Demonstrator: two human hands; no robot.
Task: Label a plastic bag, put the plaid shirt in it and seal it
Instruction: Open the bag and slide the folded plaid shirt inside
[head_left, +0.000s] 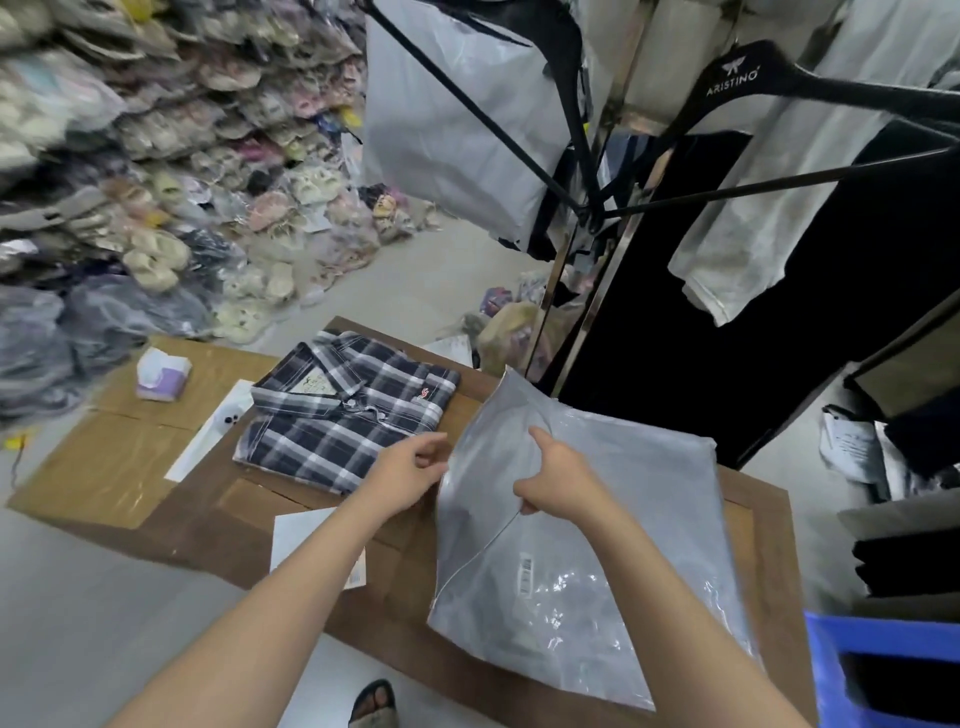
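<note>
A folded plaid shirt (345, 410), dark blue and white, lies on flattened cardboard (130, 467) on the floor. To its right a grey translucent plastic bag (623, 519) rests on the cardboard, its far left corner lifted. A small barcode label (525, 573) sits on the bag's lower half. My left hand (410, 470) pinches the bag's left edge. My right hand (558, 475) grips the bag's top layer near that same edge, fingers curled into the plastic.
A white label sheet (301, 535) lies under my left forearm. A tissue pack (161, 375) and a white paper (218, 431) lie left of the shirt. Bagged shoes pile up at left. Hanging clothes and a rack stand at right; a blue crate (852, 670) is at lower right.
</note>
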